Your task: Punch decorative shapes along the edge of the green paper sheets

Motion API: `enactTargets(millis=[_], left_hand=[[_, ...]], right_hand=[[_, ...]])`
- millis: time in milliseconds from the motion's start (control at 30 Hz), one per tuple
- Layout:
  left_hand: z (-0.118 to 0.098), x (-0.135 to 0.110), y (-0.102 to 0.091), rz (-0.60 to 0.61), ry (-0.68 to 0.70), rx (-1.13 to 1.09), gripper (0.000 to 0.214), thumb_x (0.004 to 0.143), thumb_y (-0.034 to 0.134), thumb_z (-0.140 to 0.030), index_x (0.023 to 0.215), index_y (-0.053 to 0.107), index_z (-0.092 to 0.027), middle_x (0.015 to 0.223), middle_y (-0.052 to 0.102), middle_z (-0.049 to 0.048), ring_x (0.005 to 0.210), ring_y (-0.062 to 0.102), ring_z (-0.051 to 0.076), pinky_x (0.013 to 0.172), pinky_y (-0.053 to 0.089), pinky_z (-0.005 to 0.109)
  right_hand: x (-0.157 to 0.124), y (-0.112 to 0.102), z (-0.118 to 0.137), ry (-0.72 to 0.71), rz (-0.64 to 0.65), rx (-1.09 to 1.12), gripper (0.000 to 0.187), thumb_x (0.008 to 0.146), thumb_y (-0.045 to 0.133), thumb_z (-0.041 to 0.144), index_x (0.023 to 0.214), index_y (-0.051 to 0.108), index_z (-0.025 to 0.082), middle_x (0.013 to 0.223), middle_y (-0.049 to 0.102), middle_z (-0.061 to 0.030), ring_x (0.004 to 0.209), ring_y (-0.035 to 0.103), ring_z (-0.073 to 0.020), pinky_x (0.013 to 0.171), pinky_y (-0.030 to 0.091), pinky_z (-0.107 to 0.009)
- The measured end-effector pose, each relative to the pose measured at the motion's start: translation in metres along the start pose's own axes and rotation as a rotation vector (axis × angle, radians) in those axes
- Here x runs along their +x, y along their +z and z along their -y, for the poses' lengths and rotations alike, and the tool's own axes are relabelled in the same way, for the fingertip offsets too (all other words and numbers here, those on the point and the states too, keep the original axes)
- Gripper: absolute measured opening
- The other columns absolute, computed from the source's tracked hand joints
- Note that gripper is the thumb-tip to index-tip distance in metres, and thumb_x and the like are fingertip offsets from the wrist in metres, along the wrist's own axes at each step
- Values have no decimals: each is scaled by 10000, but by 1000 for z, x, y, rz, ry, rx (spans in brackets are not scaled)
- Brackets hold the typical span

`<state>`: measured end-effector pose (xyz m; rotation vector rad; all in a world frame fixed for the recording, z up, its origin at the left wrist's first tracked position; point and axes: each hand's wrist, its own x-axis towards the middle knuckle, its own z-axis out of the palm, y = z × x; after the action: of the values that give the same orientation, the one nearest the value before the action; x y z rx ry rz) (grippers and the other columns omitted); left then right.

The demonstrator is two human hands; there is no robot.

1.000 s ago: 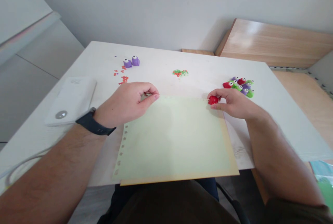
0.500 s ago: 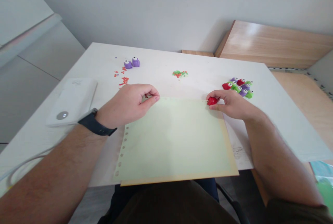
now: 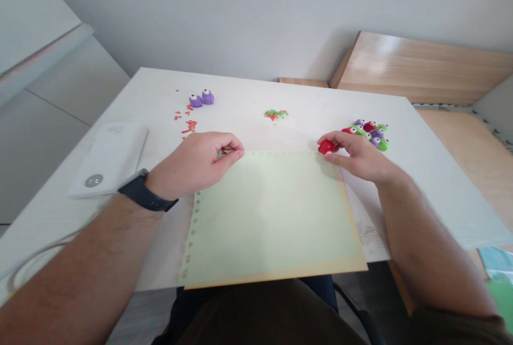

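On the desk [image 3: 433,179], the pale green sheet [image 3: 272,216] appears pinched at its far edge by the left hand [image 3: 198,162]; near that edge's right end, the red craft punch [image 3: 325,146] is gripped by the right hand [image 3: 363,160]. Paper is best kept flat, punch squared.

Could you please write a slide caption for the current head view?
Left hand pinching a pale-green punched sheet, right hand holding a red craft punch.

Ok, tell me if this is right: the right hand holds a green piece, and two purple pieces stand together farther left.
Not quite: the head view shows the right hand holding a red piece, not a green one. Two purple pieces do stand together farther left.
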<state>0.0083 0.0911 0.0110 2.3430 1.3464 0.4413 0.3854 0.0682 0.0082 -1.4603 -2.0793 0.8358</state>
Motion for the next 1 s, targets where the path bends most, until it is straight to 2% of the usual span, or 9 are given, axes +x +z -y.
enactTargets(millis=[133, 267, 433, 567, 733, 900, 1000], left_hand=[[-1, 0, -1, 8, 8, -1, 261, 952, 551, -450, 966, 726, -256, 944, 769, -21, 826, 675, 173, 739, 443, 279], [-2, 0, -2, 14, 12, -5, 276, 954, 540, -453, 965, 725, -247, 953, 770, -8, 838, 675, 176, 745, 445, 281], [-2, -1, -2, 23, 6, -21, 276, 952, 539, -454, 966, 724, -250, 942, 772, -7, 812, 674, 176, 732, 447, 284], [-3, -1, -1, 24, 30, -37, 273, 955, 536, -439, 953, 722, -240, 927, 771, 0, 817, 679, 179, 730, 448, 285], [-3, -1, -1, 27, 49, -53, 265, 965, 528, -415, 959, 722, -235, 938, 769, -3, 832, 684, 178, 751, 452, 286], [-3, -1, -1, 16, 62, -58, 262, 970, 527, -401, 964, 726, -230, 946, 770, 3, 845, 689, 182, 763, 452, 294], [-3, -1, -1, 16, 76, -62, 260, 971, 526, -396, 956, 724, -228, 945, 767, 7, 852, 688, 183, 766, 453, 299]], right_hand=[[2, 4, -6, 30, -114, 134, 327, 880, 729, 403, 1167, 708, 247, 1063, 735, -55, 913, 641, -231, 863, 507, -403], [3, 8, -10, 75, -184, 226, 412, 854, 754, 475, 1199, 704, 255, 1086, 738, -59, 975, 665, -248, 907, 520, -420], [7, 15, -7, 79, -209, 355, 458, 851, 755, 512, 1219, 670, 253, 1126, 730, -71, 1055, 668, -251, 982, 519, -444], [19, 26, 3, 49, -208, 468, 420, 867, 743, 520, 1168, 643, 245, 1168, 727, -87, 1080, 662, -231, 978, 519, -410], [33, 36, 13, 8, -181, 467, 369, 934, 661, 533, 1170, 625, 251, 1208, 718, -85, 1106, 644, -214, 974, 503, -385], [37, 37, 5, 17, -300, 403, 383, 926, 665, 540, 1160, 605, 243, 1187, 693, -76, 1078, 639, -207, 949, 504, -376], [40, 39, -2, 55, -303, 409, 396, 919, 659, 562, 1145, 593, 243, 1133, 688, -64, 1023, 657, -205, 884, 526, -370]])
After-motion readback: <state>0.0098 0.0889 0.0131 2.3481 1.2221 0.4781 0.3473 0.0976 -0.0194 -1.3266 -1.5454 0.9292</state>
